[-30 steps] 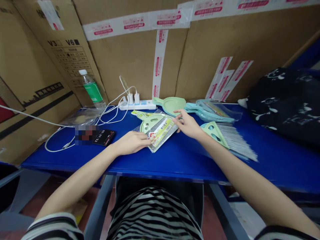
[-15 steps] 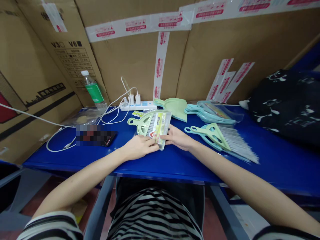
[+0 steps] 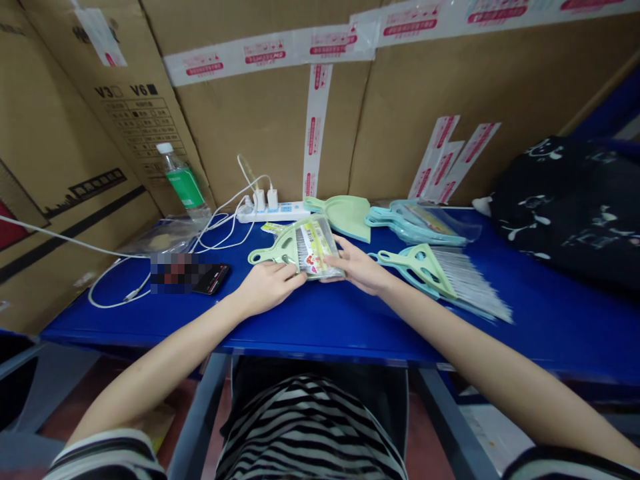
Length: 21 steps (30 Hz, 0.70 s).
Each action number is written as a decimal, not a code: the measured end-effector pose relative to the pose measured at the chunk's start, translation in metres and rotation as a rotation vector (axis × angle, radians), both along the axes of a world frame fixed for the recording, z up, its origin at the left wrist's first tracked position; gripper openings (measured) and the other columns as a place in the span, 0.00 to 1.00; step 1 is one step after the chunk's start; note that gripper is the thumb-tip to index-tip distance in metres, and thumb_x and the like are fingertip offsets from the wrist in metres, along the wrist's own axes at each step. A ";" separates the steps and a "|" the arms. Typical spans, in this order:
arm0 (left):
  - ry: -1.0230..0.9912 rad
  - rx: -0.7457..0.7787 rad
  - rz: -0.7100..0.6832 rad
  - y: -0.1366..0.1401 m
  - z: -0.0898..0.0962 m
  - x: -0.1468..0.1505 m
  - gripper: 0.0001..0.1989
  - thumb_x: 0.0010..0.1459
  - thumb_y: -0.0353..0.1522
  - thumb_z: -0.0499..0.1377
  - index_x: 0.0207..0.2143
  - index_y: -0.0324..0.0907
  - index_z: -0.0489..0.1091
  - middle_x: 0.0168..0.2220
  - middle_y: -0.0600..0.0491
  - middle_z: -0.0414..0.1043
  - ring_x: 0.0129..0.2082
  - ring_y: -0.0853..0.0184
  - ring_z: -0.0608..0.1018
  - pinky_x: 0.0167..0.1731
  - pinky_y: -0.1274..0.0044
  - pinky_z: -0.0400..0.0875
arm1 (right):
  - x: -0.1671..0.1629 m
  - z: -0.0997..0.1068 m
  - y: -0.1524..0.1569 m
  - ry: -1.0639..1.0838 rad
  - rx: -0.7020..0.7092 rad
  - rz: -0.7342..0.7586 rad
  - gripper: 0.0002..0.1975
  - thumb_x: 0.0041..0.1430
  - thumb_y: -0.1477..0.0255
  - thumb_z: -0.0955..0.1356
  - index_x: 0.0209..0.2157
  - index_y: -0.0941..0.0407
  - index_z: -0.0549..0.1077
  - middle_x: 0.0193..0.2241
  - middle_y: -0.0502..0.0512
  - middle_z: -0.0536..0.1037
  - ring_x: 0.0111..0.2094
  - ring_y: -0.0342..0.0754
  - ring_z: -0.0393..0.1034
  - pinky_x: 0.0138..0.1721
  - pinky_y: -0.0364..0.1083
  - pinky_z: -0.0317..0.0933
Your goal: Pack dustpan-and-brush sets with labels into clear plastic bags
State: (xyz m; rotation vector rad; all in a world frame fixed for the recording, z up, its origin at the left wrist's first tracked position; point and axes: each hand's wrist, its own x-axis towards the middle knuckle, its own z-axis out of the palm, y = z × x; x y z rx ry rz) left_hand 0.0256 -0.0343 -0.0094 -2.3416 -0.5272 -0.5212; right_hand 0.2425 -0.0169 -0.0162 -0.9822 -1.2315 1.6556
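Note:
Both hands hold a green brush and dustpan set [image 3: 287,248] in a clear plastic bag, just above the blue table. A printed label card [image 3: 314,245] shows over its grey bristles. My left hand [image 3: 267,285] grips the lower edge near the green handle, fingers closed. At the other end, my right hand [image 3: 361,267] pinches the bag's wide side, its thumb on the label. To the right lies a green brush [image 3: 425,270] with grey bristles on top of a blue one. Behind is a bare green dustpan [image 3: 347,215], beside blue dustpans [image 3: 420,225] with a plastic bag.
A white power strip [image 3: 280,212] with chargers and cables stands against the cardboard. Left are a phone [image 3: 213,279], a bottle with a green label [image 3: 185,183] and clear plastic packaging [image 3: 165,237]. A black patterned bag [image 3: 570,207] sits at the right on the table [image 3: 320,327].
The bagged set has turned and tipped flatter, its wide end swinging to the right. My left hand has slid left along the lower edge toward the handle; my right hand still holds the wide side.

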 end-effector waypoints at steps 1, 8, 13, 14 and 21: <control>0.007 0.004 0.004 0.000 -0.001 0.000 0.12 0.66 0.26 0.46 0.37 0.40 0.69 0.23 0.56 0.66 0.22 0.72 0.72 0.22 0.79 0.60 | -0.001 -0.001 -0.001 0.007 0.003 0.024 0.35 0.49 0.77 0.72 0.58 0.50 0.58 0.40 0.54 0.80 0.39 0.51 0.77 0.39 0.54 0.75; -0.123 -0.017 -0.010 -0.002 0.002 0.000 0.12 0.67 0.31 0.47 0.44 0.39 0.68 0.26 0.55 0.69 0.22 0.71 0.72 0.23 0.79 0.64 | 0.014 0.008 0.006 0.002 0.138 0.008 0.45 0.44 0.77 0.74 0.62 0.48 0.55 0.44 0.55 0.78 0.41 0.51 0.76 0.36 0.49 0.76; -0.108 -0.123 0.070 -0.003 0.000 -0.002 0.14 0.67 0.32 0.45 0.50 0.39 0.65 0.30 0.53 0.72 0.23 0.70 0.74 0.26 0.78 0.67 | 0.059 0.042 0.020 -0.083 0.241 -0.301 0.34 0.45 0.81 0.71 0.55 0.51 0.65 0.47 0.56 0.76 0.41 0.50 0.75 0.35 0.44 0.75; -0.086 -0.147 0.083 -0.002 -0.001 -0.003 0.14 0.67 0.31 0.45 0.50 0.39 0.65 0.31 0.53 0.72 0.24 0.70 0.75 0.26 0.78 0.67 | 0.068 0.049 0.022 -0.090 0.249 -0.384 0.31 0.46 0.82 0.70 0.53 0.51 0.67 0.46 0.56 0.76 0.42 0.49 0.75 0.35 0.43 0.75; 0.025 -0.225 0.095 0.001 -0.003 -0.002 0.13 0.65 0.28 0.46 0.49 0.39 0.65 0.30 0.53 0.71 0.25 0.68 0.76 0.26 0.77 0.66 | 0.136 0.065 0.024 -0.246 0.206 -0.762 0.15 0.46 0.85 0.64 0.37 0.56 0.68 0.37 0.58 0.76 0.36 0.45 0.74 0.33 0.40 0.71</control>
